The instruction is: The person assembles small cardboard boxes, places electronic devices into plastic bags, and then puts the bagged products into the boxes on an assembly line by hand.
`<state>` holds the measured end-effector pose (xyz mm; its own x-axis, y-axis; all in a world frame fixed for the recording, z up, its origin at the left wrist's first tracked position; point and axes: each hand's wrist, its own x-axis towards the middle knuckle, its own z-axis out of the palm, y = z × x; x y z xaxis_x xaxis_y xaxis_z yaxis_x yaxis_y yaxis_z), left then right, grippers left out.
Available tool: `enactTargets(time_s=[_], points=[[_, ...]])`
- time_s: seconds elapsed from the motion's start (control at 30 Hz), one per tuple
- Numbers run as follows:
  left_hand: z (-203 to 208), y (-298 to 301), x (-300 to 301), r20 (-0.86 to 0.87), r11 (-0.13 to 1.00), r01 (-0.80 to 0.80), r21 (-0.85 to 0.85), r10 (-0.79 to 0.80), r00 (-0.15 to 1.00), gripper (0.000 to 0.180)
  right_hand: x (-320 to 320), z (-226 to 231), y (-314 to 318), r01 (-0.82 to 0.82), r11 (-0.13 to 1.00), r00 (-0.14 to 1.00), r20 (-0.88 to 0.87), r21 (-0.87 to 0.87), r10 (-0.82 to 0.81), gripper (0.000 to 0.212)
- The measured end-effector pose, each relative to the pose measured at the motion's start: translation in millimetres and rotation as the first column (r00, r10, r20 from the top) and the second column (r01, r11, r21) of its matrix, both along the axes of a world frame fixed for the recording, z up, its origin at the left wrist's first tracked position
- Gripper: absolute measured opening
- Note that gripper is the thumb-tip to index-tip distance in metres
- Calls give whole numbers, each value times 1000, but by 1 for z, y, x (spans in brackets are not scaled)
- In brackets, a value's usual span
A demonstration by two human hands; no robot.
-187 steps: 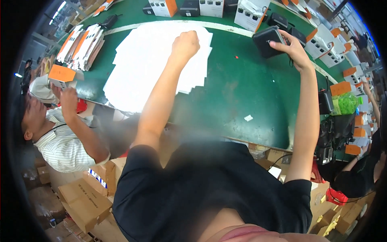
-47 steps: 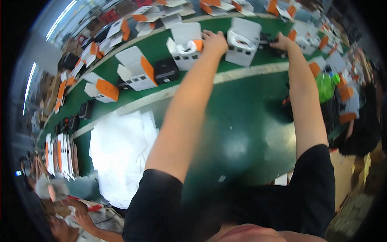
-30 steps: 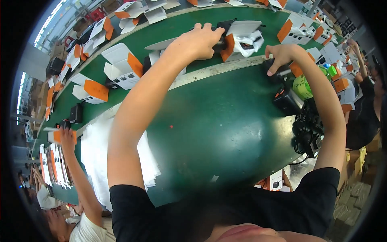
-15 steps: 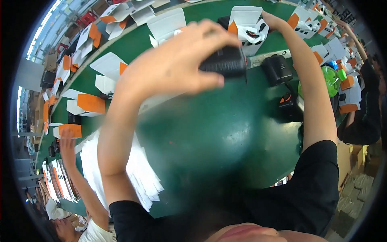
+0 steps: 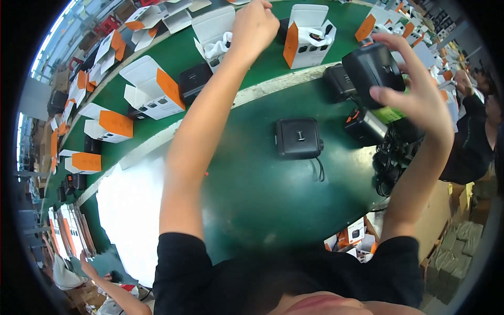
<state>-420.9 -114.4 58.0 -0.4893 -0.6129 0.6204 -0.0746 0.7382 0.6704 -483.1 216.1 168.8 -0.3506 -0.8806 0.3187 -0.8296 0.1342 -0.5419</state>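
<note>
My right hand (image 5: 422, 97) is closed around a boxy black case (image 5: 367, 73), thumb on its near side and fingers over its far side. It is raised over the right of the bench. My left hand (image 5: 255, 26) reaches to the far side with fingers curled in, beside an open white box (image 5: 212, 23) with white wrapping inside. Whatever that hand may hold is hidden. Between my arms a second black case (image 5: 298, 137) lies on the green bench, its thin strap trailing toward me. Another black case (image 5: 338, 83) sits partly behind the held one.
Open white-and-orange boxes (image 5: 310, 50) line the far strip, past a pale ledge (image 5: 283, 81). White sheets (image 5: 126, 210) lie at left. A black-and-orange device (image 5: 365, 126) and tangled black cables (image 5: 387, 165) are at right. Other people work on both sides.
The black case that was at my left hand now lies on the bench. My left hand has moved up and away. My right hand has come back from the far box, holding a black case.
</note>
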Motion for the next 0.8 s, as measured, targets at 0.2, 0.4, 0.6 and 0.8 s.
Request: enactTargets(time_s=[0.2,0.4,0.6,0.8], points=[[-49,-32,-130,581,946,-150,288,-48,813,75,77,-150,16,115,812,416,770,-572,484,110],[-69,-55,-149,754,937,-71,341,-227,616,92,106,-150,-8,222,872,-84,882,-437,464,103],[-27,-5,-120,237,986,-76,150,38,971,58,86,-157,7,289,829,-56,856,-478,513,100],[135,33,-37,353,930,249,271,-337,873,90,77,-160,18,216,758,-206,730,-616,651,92]])
